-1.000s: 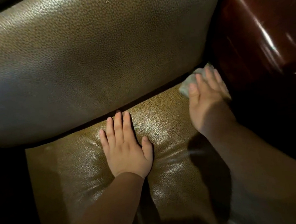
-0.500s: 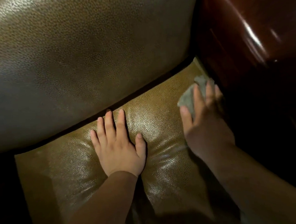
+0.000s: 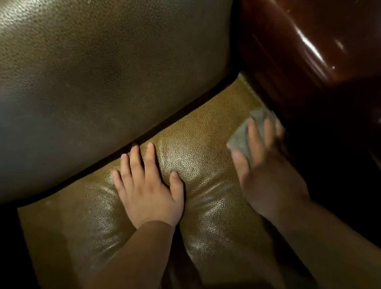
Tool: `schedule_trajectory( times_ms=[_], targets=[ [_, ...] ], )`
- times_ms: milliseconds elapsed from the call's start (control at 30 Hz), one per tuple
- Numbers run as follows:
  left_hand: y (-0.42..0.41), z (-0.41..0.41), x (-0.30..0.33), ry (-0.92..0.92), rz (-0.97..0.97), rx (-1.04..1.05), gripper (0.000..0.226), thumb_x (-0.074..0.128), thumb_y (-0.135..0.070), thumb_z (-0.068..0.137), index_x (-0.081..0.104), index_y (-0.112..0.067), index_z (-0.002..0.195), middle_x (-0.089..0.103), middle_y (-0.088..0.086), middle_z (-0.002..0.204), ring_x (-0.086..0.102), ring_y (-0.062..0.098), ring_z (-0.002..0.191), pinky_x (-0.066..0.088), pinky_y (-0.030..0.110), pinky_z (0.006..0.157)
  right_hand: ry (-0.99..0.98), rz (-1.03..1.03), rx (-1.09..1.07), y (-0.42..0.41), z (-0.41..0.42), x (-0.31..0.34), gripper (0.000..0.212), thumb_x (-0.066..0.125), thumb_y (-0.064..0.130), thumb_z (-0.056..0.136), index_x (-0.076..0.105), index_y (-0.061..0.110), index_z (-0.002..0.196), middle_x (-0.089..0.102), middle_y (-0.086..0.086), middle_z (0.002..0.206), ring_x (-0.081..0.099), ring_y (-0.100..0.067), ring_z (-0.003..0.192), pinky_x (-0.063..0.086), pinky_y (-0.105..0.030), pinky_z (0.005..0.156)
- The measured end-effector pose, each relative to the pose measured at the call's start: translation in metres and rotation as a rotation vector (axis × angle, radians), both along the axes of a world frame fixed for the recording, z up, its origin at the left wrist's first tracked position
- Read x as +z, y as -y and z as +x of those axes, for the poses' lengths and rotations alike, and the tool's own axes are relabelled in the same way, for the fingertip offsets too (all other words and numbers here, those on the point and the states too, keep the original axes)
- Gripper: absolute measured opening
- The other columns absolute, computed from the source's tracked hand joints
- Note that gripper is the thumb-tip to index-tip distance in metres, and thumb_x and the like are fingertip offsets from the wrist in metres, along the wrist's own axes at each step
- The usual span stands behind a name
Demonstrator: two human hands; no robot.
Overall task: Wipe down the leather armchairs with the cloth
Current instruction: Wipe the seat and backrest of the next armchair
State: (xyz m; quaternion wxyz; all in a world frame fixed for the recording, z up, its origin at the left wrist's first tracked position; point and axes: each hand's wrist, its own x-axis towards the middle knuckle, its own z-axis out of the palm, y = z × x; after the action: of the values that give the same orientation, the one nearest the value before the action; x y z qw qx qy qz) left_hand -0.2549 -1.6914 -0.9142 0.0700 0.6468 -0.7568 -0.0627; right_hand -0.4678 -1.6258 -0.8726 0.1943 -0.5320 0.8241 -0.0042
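Fingers (image 3: 255,135) of the right hand (image 3: 270,174) lie straight and a little spread on top of the cloth (image 3: 244,136), pressing it flat against the seat cushion (image 3: 206,125); the thumb lies at the cloth's near left edge. The fingertips on the far right are blurred, so whether they reach past the cloth onto the leather is hard to tell. The cloth is a small grey piece, sitting at the far right part of the cushion, just beside the seam where the cushion meets the dark reddish armrest (image 3: 312,34). Most of the cloth is hidden under the hand; only its left and far edges show.

The left hand (image 3: 150,192) rests palm down near the middle of the cushion, fingers straight and slightly apart, thumb out to the right. Its fingertips reach almost to the dark gap between the cushion and the backrest (image 3: 101,82). It holds nothing. The leather dips and wrinkles around the palm, with shiny highlights on either side of the wrist.

Both forearms come in from the near edge, the left one up the middle, the right one from the near right corner. The backrest fills the far left of the view, a duller olive-brown with a pebbled grain. The armrest on the right is glossy, with bright streaks of reflected light.
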Motion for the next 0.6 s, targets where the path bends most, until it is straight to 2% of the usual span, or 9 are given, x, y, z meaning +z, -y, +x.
schedule_trajectory(
  times_ms=[67, 133, 200, 300, 400, 500, 533, 600],
  targets=[
    [0.001, -0.001, -0.001, -0.011, -0.012, 0.001, 0.074, 0.038, -0.052, 0.095, 0.04, -0.019, 0.161, 0.035, 0.012, 0.167, 0.025, 0.036, 0.158, 0.011, 0.057, 0.129, 0.091, 0.024, -0.107, -0.015, -0.002, 0.002, 0.089, -0.01, 0.071, 0.094, 0.003, 0.02, 0.167, -0.011, -0.009, 0.173, -0.016, -0.023, 0.159, 0.01, -0.053, 0.129],
    [0.001, -0.001, -0.003, -0.011, -0.029, 0.003, 0.073, 0.039, -0.052, 0.095, 0.04, -0.019, 0.161, 0.036, 0.012, 0.167, 0.025, 0.036, 0.157, 0.011, 0.056, 0.129, 0.08, -0.038, -0.134, 0.004, -0.002, -0.001, 0.093, -0.001, 0.074, 0.094, 0.01, 0.017, 0.166, -0.005, -0.013, 0.173, -0.008, -0.028, 0.16, 0.005, -0.051, 0.13],
    [-0.001, 0.0, -0.005, -0.019, -0.038, 0.002, 0.072, 0.039, -0.052, 0.096, 0.04, -0.02, 0.161, 0.036, 0.011, 0.167, 0.025, 0.035, 0.157, 0.011, 0.056, 0.129, 0.043, -0.083, -0.083, 0.039, -0.007, -0.003, 0.09, 0.004, 0.07, 0.096, 0.016, 0.014, 0.166, 0.002, -0.018, 0.173, -0.002, -0.032, 0.16, 0.0, -0.046, 0.128],
    [-0.001, 0.0, -0.005, -0.041, -0.036, -0.005, 0.071, 0.038, -0.053, 0.097, 0.039, -0.021, 0.161, 0.035, 0.01, 0.168, 0.024, 0.034, 0.158, 0.011, 0.057, 0.129, 0.084, -0.04, 0.031, 0.063, -0.021, -0.005, 0.078, 0.004, 0.064, 0.103, 0.009, 0.02, 0.167, -0.004, -0.011, 0.175, -0.011, -0.024, 0.16, -0.008, -0.04, 0.129],
    [0.0, 0.0, 0.002, -0.03, 0.002, 0.003, 0.071, 0.038, -0.055, 0.097, 0.038, -0.024, 0.162, 0.033, 0.008, 0.169, 0.023, 0.032, 0.158, 0.011, 0.057, 0.129, 0.065, -0.09, 0.049, 0.004, -0.012, 0.002, 0.085, -0.006, 0.065, 0.101, 0.016, 0.017, 0.167, 0.005, -0.017, 0.173, -0.003, -0.031, 0.161, -0.002, -0.042, 0.13],
    [-0.001, -0.002, 0.015, -0.009, 0.054, -0.009, 0.071, 0.037, -0.057, 0.096, 0.04, -0.028, 0.161, 0.033, 0.008, 0.17, 0.023, 0.033, 0.158, 0.011, 0.059, 0.129, 0.112, 0.015, -0.051, -0.092, 0.017, 0.018, 0.083, 0.003, 0.067, 0.101, 0.014, 0.018, 0.167, 0.002, -0.013, 0.173, 0.0, -0.029, 0.161, 0.013, -0.045, 0.127],
    [-0.001, -0.002, 0.02, -0.012, 0.077, -0.015, 0.071, 0.037, -0.057, 0.095, 0.041, -0.029, 0.16, 0.032, 0.007, 0.17, 0.023, 0.033, 0.159, 0.011, 0.059, 0.129, 0.119, 0.063, -0.062, -0.11, 0.02, 0.022, 0.086, -0.001, 0.07, 0.099, 0.011, 0.019, 0.167, 0.0, -0.011, 0.174, -0.001, -0.028, 0.161, 0.015, -0.047, 0.125],
    [-0.002, -0.003, 0.029, -0.015, 0.125, -0.032, 0.071, 0.037, -0.059, 0.095, 0.042, -0.031, 0.16, 0.031, 0.006, 0.171, 0.022, 0.032, 0.159, 0.012, 0.059, 0.129, 0.121, 0.117, -0.028, -0.102, 0.008, 0.024, 0.097, -0.016, 0.076, 0.091, 0.007, 0.021, 0.168, -0.006, -0.012, 0.174, -0.011, -0.028, 0.16, 0.006, -0.046, 0.127]
  ],
)
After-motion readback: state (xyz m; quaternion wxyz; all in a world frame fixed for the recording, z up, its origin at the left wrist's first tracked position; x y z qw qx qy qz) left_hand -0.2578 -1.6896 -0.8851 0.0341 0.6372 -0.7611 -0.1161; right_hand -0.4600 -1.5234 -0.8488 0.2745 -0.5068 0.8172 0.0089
